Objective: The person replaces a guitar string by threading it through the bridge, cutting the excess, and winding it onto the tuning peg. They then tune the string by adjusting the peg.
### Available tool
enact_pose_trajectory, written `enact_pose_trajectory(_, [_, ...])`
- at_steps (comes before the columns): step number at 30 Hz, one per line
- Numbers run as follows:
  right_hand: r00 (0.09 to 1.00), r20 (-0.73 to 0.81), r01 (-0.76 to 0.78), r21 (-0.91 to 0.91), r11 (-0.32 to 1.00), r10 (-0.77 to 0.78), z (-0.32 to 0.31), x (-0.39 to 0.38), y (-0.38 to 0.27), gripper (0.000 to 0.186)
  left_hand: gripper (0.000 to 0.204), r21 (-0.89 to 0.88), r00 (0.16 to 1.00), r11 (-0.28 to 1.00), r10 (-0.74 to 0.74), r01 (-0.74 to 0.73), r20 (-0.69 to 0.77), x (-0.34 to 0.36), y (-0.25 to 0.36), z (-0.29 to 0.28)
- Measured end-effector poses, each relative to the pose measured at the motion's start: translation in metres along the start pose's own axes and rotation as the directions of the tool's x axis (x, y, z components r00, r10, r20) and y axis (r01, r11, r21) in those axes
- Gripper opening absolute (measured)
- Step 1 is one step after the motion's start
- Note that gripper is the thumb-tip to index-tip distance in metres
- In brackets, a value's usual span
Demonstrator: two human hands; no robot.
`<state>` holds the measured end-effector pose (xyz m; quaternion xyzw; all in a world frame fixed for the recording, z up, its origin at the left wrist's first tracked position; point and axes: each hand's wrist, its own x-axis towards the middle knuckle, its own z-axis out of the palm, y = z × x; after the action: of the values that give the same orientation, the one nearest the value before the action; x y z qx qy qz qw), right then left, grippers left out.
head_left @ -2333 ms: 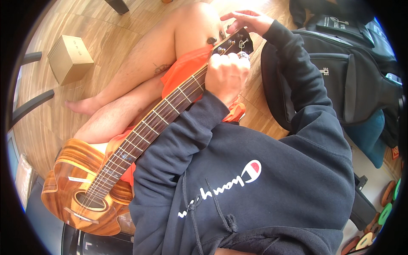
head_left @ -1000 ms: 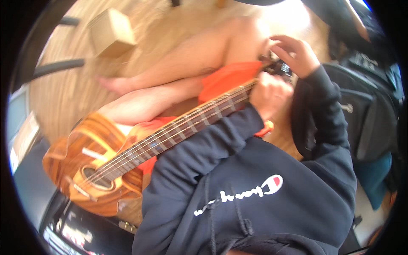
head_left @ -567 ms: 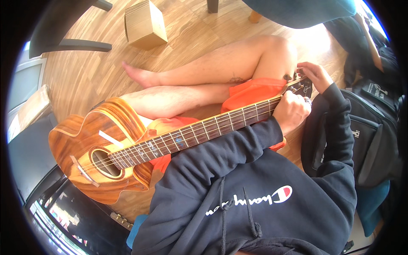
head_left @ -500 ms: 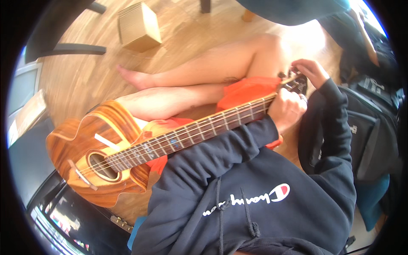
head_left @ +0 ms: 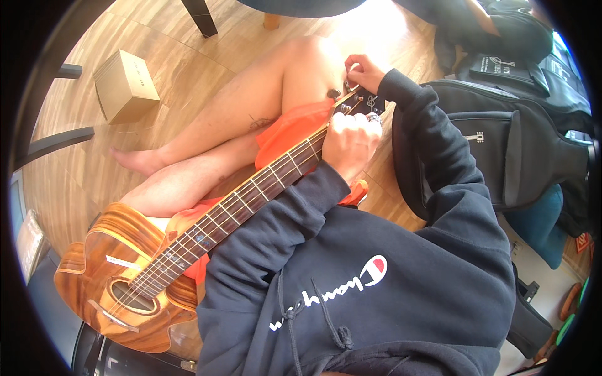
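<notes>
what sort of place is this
Perhaps a music room or guitar shop, though it could be a home: the acoustic guitar, black guitar-shaped bag and wood-look floor suggest it.

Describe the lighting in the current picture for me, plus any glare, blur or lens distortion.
In the head view, white glare washes out the light-brown wooden floor beside the bare bent knee; also in the head view, the glossy brown wooden guitar looks fairly sharp, its frets distinct, while the fisheye leaves a dark curved rim.
</notes>
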<state>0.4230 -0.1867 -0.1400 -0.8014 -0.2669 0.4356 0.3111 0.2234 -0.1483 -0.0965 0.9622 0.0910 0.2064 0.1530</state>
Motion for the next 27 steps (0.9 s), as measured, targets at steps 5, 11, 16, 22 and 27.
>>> enact_pose_trajectory(5, [0.995, 0.1, -0.016, 0.131, 0.991, 0.003, -0.011, -0.012, -0.015, 0.013, 0.008, -0.005, 1.0, 1.0, -0.006, 0.006, -0.004, 0.0, -0.001, -0.002])
enact_pose_trajectory(11, [0.999, 0.047, -0.038, 0.349, 0.937, 0.023, -0.018, -0.019, -0.014, 0.019, 0.009, -0.03, 1.0, 1.0, -0.01, 0.011, 0.014, -0.001, -0.002, -0.002])
enact_pose_trajectory(16, [0.986, -0.137, 0.074, -0.146, 0.986, -0.094, -0.019, -0.04, -0.026, 0.028, 0.01, -0.001, 1.0, 1.0, -0.004, 0.004, 0.027, 0.0, -0.001, -0.003])
enact_pose_trajectory(22, [0.952, -0.204, 0.113, -0.467, 0.877, -0.231, -0.003, -0.046, -0.05, 0.028, 0.015, 0.028, 1.0, 1.0, 0.009, -0.01, 0.021, 0.001, -0.002, -0.003])
enact_pose_trajectory(27, [0.982, 0.004, 0.176, -0.368, 0.913, -0.188, -0.027, -0.012, -0.025, 0.029, 0.015, 0.0, 1.0, 1.0, -0.008, 0.008, -0.001, 0.002, 0.0, -0.002])
